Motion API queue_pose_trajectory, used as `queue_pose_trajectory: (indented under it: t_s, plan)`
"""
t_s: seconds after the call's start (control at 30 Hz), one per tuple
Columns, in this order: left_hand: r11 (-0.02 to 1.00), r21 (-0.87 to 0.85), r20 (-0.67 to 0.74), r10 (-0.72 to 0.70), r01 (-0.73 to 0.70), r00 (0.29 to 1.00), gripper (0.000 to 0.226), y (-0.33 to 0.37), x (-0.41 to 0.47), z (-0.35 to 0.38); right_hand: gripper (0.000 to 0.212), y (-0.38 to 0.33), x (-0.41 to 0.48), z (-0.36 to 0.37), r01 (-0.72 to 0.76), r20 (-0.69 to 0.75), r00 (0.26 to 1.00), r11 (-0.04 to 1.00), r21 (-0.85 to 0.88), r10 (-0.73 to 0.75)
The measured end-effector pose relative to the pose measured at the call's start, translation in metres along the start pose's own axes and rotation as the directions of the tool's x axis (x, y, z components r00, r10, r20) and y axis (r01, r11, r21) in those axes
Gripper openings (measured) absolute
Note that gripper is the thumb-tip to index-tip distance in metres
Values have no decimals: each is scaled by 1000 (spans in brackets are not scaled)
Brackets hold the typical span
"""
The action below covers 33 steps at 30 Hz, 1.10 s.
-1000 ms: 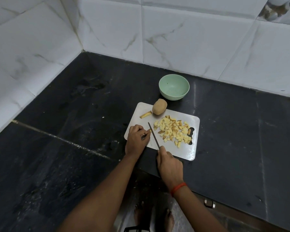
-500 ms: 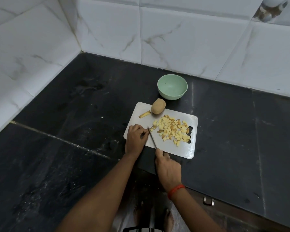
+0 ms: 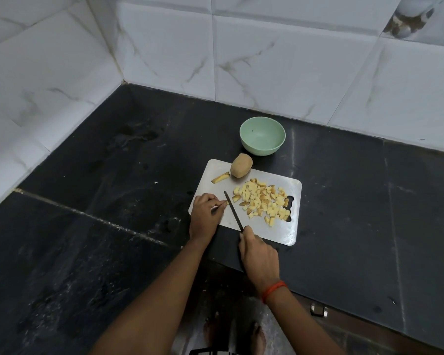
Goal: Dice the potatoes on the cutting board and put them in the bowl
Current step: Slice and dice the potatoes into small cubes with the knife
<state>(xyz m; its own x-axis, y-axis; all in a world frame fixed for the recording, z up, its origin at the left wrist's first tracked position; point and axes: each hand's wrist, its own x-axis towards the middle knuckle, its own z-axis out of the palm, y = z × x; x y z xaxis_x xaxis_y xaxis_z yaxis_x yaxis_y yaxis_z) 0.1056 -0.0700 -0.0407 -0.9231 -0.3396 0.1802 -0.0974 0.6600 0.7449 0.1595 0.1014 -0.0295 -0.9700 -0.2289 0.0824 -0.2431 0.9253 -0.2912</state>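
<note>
A black stone surface point(image 3: 87, 226) meets white marble-patterned wall tiles point(image 3: 267, 60) in a corner. A rectangular steel cutting board point(image 3: 280, 234) lies on the surface. The left hand point(image 3: 205, 213) pinches a small potato piece point(image 3: 225, 202) against the board's left end. Beyond it lie a loose potato strip point(image 3: 220, 177) and a whole brown potato point(image 3: 241, 165). The right hand point(image 3: 259, 254) grips a thin dark knife point(image 3: 233, 211). Right of the blade, yellow potato dice point(image 3: 263, 201) are heaped on the board. A pale-green round bowl point(image 3: 263, 149) stands just behind the board.
</note>
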Motion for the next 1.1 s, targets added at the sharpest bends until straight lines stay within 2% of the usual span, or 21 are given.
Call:
queue_pose_trajectory:
  t_s: [0.3, 0.37, 0.47, 0.6, 0.73, 0.97, 1.1]
  plan:
    - [999, 37, 8, 24, -24, 1000, 16, -1, 0, 2, 9, 0, 8, -10, 43, 137, 990, 998, -42, -37]
    - [999, 28, 3, 18, -18, 1000, 15, -1, 0, 2, 15, -2, 2, -12, 50, 128, 991, 995, -85, -38]
    - [999, 32, 12, 0, -1, 1000, 14, 0, 1, 3, 23, -4, -10, -8, -3, 29, 1000, 997, -75, 6]
    - [999, 34, 39, -30, 29, 999, 14, 1, 6, 3, 26, 5, -8, -10, -81, -146, 985, 993, 83, 92]
    - [997, 68, 58, 18, -22, 998, 16, 13, 15, 11, 27, 24, 13, -20, -49, -269, 957, 977, 208, 105]
    - [995, 34, 140, 87, -92, 986, 21, 35, 10, 34, 23, 38, 20, -13, -59, -262, 955, 954, 294, 140]
    - [1000, 23, 1, -1, 1, 1000, 22, 33, 24, 25, 25, 39, 21, -13, -70, -252, 956, 951, 300, 149]
